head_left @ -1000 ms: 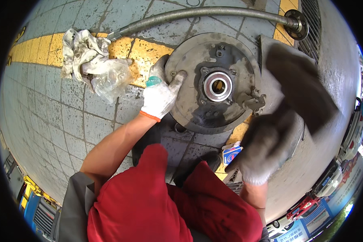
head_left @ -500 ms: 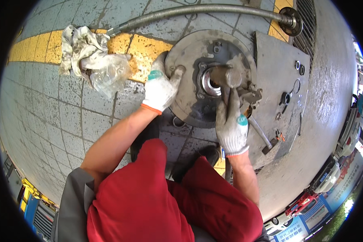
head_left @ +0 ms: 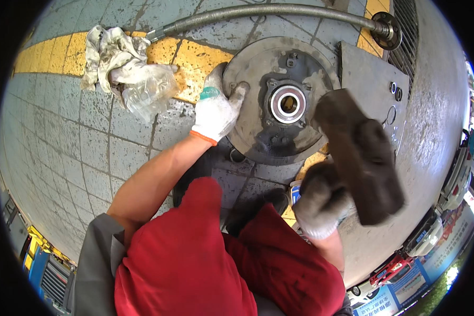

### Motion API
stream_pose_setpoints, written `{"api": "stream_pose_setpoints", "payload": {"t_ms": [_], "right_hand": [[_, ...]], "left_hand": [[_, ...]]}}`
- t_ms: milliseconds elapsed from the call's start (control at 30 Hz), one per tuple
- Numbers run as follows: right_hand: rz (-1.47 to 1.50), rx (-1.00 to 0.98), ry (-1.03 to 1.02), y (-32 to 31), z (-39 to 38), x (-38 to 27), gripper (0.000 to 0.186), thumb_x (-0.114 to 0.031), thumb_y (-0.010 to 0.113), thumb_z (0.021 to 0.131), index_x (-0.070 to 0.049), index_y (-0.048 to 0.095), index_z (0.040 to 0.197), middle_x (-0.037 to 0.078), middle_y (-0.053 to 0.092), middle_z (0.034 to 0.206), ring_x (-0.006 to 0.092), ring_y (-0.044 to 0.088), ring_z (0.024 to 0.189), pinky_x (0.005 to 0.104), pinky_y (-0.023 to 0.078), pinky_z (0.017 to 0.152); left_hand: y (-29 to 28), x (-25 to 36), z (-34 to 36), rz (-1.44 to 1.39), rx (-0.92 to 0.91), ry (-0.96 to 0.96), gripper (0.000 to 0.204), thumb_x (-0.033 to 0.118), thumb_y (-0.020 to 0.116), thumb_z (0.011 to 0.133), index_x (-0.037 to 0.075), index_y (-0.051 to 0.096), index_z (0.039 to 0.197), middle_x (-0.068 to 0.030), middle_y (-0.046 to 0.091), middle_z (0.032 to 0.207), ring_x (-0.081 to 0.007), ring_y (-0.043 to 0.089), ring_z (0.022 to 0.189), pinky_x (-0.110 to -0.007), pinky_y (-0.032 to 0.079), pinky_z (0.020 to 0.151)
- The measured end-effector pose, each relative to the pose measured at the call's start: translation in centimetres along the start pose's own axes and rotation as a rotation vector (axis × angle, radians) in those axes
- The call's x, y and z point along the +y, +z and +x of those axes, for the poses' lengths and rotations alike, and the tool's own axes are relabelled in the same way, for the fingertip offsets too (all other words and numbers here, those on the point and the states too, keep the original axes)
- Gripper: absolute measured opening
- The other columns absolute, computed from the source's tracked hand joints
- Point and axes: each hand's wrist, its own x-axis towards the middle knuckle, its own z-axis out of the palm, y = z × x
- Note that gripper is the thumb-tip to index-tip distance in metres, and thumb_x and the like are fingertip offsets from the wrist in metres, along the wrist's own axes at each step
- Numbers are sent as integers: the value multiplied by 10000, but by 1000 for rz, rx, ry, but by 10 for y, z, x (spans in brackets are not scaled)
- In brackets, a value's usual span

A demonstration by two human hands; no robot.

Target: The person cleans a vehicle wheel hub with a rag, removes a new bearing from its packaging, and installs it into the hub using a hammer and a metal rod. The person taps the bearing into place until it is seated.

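A round, dirty grey brake backing plate (head_left: 247,68) lies in front of me, with a shiny ring-shaped bearing (head_left: 279,98) in its centre. Wearing a whitish work glove, my left hand (head_left: 216,113) rests on the plate's left edge, thumb on top and fingers at the rim. My right hand (head_left: 318,203), gloved too, is closed round the handle of a heavy hammer. Raised right of the plate, the brown hammer head (head_left: 359,158) looms large and hides most of the handle and part of the ground behind.
A long axle shaft (head_left: 268,9) stretches across the far side, ending in a flange (head_left: 386,31). Left lie a stained rag (head_left: 108,58) and clear plastic (head_left: 155,95). On the right, a flat metal sheet (head_left: 366,68) carries small rings (head_left: 398,94). A floor grating (head_left: 405,26) runs beyond it.
My right hand has lifted the hammer off the bearing, up and to the right, uncovering the bearing. My left hand stays on the plate's edge; the view has shifted slightly.
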Motion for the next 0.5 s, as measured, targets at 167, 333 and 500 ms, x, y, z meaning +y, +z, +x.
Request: {"api": "stream_pose_setpoints", "payload": {"t_ms": [167,333,500], "right_hand": [[-687,-531,334,33,33,24,481,-265,653,1105,-33,536,1509,312,766,1046,492,755,823,541,588,623],[-535,-395,333,27,13,16,526,-230,653,1109,7,503,1553,328,740,1218,524,747,940,546,606,717],[-462,-302,336,12,-13,28,538,-227,638,1120,16,490,1577,344,687,1353,537,714,1119,548,604,859]], "left_hand": [[-3,7,11,-17,9,21,804,403,770,1014,-120,488,1556,-359,599,1479,-494,594,1371,-493,487,1163],[-2,0,8,-3,-23,-2,817,401,769,1012,-126,480,1566,-366,600,1482,-500,592,1378,-487,485,1169],[1,-1,6,17,4,31,734,284,791,1019,-107,481,1557,-286,671,1432,-365,666,1305,-402,519,1111]]}}
